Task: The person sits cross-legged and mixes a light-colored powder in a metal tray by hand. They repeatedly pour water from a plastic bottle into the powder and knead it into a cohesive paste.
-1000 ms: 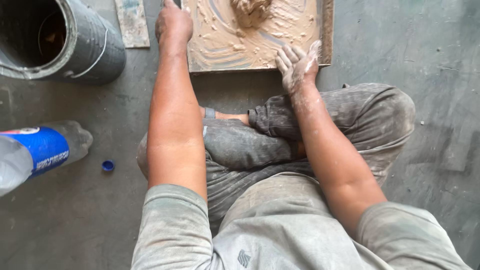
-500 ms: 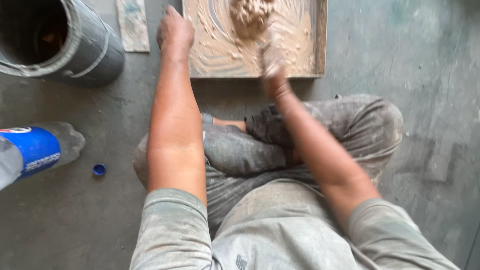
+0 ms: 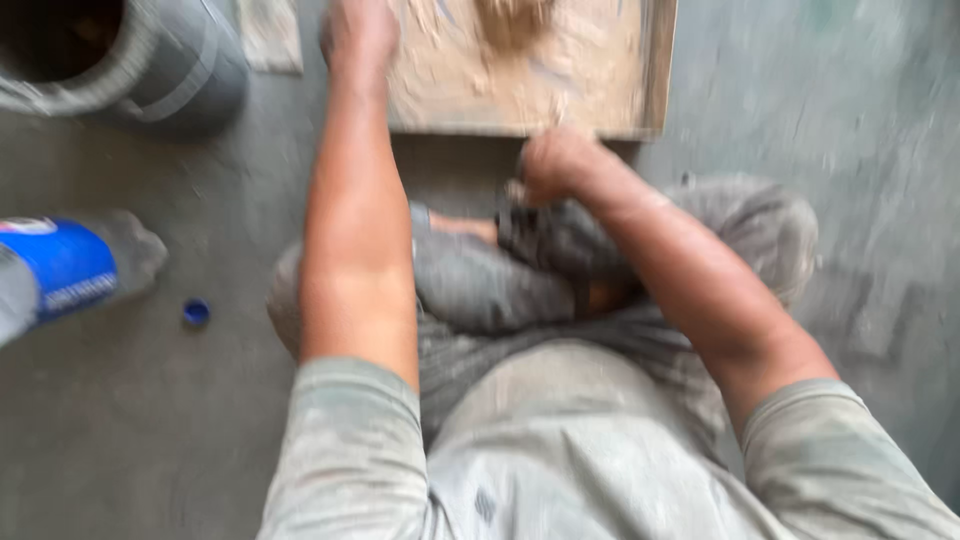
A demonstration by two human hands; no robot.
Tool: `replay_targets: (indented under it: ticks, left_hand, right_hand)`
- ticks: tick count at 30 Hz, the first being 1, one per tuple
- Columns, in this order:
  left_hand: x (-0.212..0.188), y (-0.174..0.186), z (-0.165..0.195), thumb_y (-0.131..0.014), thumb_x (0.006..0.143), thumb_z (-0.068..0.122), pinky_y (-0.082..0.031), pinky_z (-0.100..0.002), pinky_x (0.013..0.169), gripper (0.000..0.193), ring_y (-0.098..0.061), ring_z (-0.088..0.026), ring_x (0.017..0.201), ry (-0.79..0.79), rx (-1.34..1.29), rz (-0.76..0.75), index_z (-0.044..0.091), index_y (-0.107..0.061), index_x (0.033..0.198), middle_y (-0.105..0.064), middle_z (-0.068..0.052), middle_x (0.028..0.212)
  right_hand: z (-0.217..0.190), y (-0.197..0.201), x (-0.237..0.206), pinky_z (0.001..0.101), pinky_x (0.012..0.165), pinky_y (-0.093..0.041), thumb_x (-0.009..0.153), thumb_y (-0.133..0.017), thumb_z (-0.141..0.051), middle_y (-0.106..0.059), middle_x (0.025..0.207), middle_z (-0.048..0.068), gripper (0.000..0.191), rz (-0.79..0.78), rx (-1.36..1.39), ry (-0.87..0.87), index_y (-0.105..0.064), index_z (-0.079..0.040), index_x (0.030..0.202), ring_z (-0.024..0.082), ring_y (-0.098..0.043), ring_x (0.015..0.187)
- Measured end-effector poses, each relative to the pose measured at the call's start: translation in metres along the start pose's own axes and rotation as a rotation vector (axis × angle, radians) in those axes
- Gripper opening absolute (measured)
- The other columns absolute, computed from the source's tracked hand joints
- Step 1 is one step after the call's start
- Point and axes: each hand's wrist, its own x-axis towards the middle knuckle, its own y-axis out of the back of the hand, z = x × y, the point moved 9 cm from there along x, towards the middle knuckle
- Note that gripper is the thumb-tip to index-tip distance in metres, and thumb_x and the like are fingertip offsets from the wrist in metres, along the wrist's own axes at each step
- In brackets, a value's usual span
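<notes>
Clay lump (image 3: 512, 20) lies beyond right hand (image 3: 550, 165) (blurred), on board (image 3: 600, 100).

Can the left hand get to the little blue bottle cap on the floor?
Probably yes. The left hand rests up at the clay board, but the blue cap lies on bare floor beside that arm, with nothing between them.

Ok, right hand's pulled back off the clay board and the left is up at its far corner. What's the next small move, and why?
Probably bring the right hand forward onto the clay lump on the board. That hand sits curled near the board's near edge, apparently holding nothing, though blur hides the fingers. The left hand already rests at the board's left edge, seemingly steadying it, and the lump lies untouched.
</notes>
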Motion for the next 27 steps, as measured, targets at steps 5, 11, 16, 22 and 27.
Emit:
replay_targets:
  ticks: [5, 11, 16, 22, 27]
  left_hand:
    - [0.007, 0.014, -0.006, -0.063, 0.094, 0.031, -0.053, -0.053, 0.090, 0.046, -0.065, -0.044, 0.111, 0.098, -0.104, 0.083, 0.003, -0.054, 0.130, -0.068, -0.024, 0.119]
    - [0.007, 0.006, -0.006, -0.060, 0.092, 0.016, -0.054, -0.051, 0.092, 0.036, -0.066, -0.041, 0.111, 0.122, -0.007, 0.005, 0.003, -0.063, 0.126, -0.069, -0.025, 0.121]
    - [0.004, 0.004, -0.006, -0.060, 0.093, 0.018, -0.055, -0.047, 0.096, 0.027, -0.068, -0.039, 0.112, 0.150, -0.038, -0.032, 0.004, -0.072, 0.112, -0.070, -0.023, 0.119]
    - [0.008, 0.005, -0.005, -0.056, 0.093, 0.016, -0.054, -0.049, 0.092, 0.038, -0.067, -0.040, 0.110, 0.169, -0.012, 0.002, 0.002, -0.058, 0.128, -0.068, -0.024, 0.122]
    - [0.007, 0.001, -0.002, -0.051, 0.097, 0.013, -0.055, -0.051, 0.092, 0.032, -0.066, -0.041, 0.113, 0.164, -0.026, 0.031, 0.004, -0.061, 0.127, -0.067, -0.024, 0.122]
  right_hand:
    - [-0.014, 0.021, 0.023, 0.0524, 0.099, -0.047, 0.093, -0.057, -0.053, -0.075, 0.103, 0.014, 0.047, 0.078, -0.003, -0.032, -0.080, -0.012, 0.096, 0.033, -0.069, 0.103]
    - [-0.031, 0.004, -0.002, 0.0517, 0.105, -0.049, 0.099, -0.054, -0.048, -0.077, 0.101, 0.016, 0.044, 0.227, 0.235, -0.024, -0.079, -0.012, 0.100, 0.035, -0.071, 0.099]
    - [0.077, 0.019, -0.033, 0.0523, 0.081, -0.059, 0.078, -0.067, -0.037, -0.076, 0.097, 0.012, 0.039, 0.608, 0.385, -0.199, -0.077, -0.019, 0.110, 0.032, -0.071, 0.092]
    - [0.178, -0.108, -0.003, 0.0438, 0.098, -0.057, 0.092, -0.060, -0.046, -0.081, 0.123, 0.015, 0.052, -0.296, 0.225, -0.366, -0.082, -0.012, 0.125, 0.032, -0.076, 0.110]
    - [0.175, -0.113, 0.009, 0.0446, 0.107, -0.047, 0.089, -0.068, -0.052, -0.058, 0.143, 0.019, 0.080, 0.020, 0.369, -0.391, -0.039, -0.021, 0.156, 0.037, -0.060, 0.126]
